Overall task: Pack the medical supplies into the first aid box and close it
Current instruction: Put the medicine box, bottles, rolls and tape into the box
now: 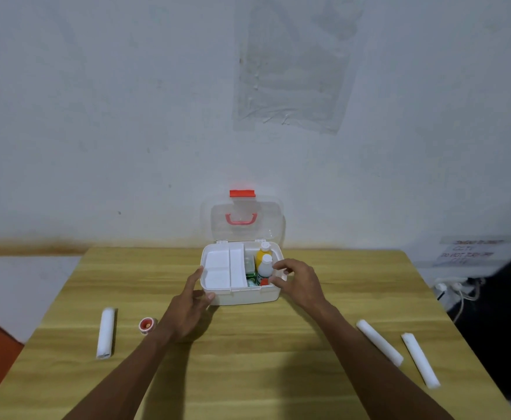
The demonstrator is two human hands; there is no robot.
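A worktop of pale yellow wood-grain laminate is seen, smooth with a soft sheen. On it stands a first aid box of smooth white plastic, faintly glossy; its raised lid is of clear, slightly cloudy plastic, fitted with a red plastic latch and a red plastic handle. Inside, a white plastic tray with a matt look is set, beside a yellow bottle and a white bottle, both of smooth plastic. Three white rolls of soft, matt, cloth-like material are laid on the wood. The wall behind is painted matt and scuffed.
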